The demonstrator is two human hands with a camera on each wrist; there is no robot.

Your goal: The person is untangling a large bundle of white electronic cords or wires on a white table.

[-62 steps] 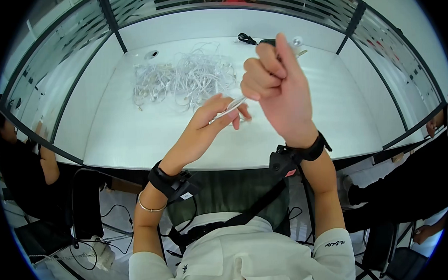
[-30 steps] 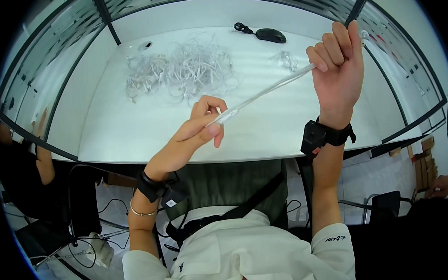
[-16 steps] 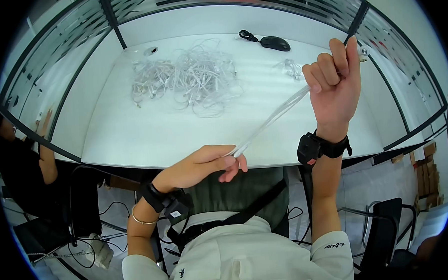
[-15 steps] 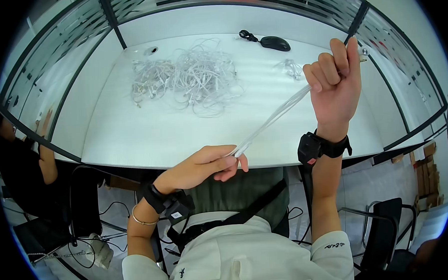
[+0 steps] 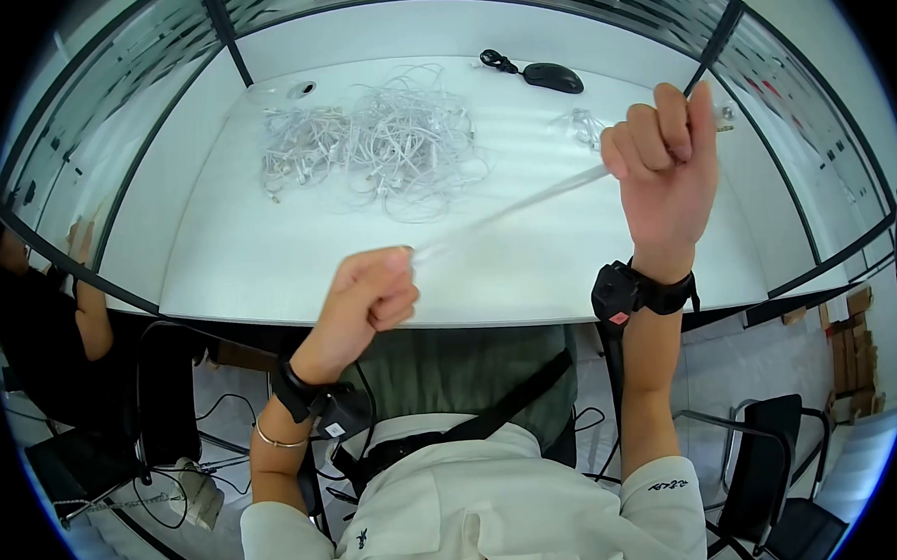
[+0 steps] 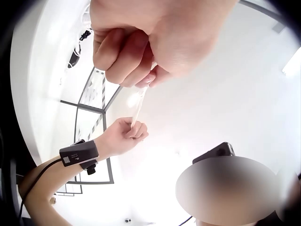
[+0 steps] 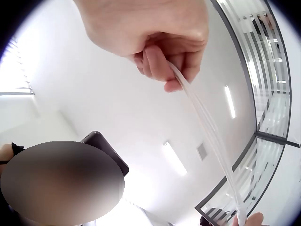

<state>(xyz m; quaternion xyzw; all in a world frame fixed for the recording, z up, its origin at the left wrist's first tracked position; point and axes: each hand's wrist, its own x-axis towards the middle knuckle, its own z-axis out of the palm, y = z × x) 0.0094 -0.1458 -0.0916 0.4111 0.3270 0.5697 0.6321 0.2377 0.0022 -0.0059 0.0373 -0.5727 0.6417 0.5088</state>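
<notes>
A bundle of white cable (image 5: 525, 203) is stretched between the two hands above the white desk (image 5: 568, 265), blurred in the head view. My left hand (image 5: 374, 288) pinches its lower end, fingers curled. Higher and to the right, my right hand (image 5: 664, 175) grips the other end in curled fingers. In the right wrist view several strands of the cable (image 7: 207, 120) run side by side down from the right hand (image 7: 160, 42). The left wrist view shows the left hand (image 6: 150, 37) close up with the cable (image 6: 138, 106) leading to the right hand (image 6: 124, 136).
A tangled heap of white cables (image 5: 403, 147) lies at the desk's back left. A black mouse (image 5: 553, 77) and a small cable coil (image 5: 584, 129) are at the back right. Glass-topped partitions (image 5: 134, 194) border the desk. A seated person (image 5: 45, 318) is at the left.
The left hand has moved up and to the left from the desk's front edge, and its fingers are curled more tightly. The right hand has stayed nearly in place, still gripping the cable.
</notes>
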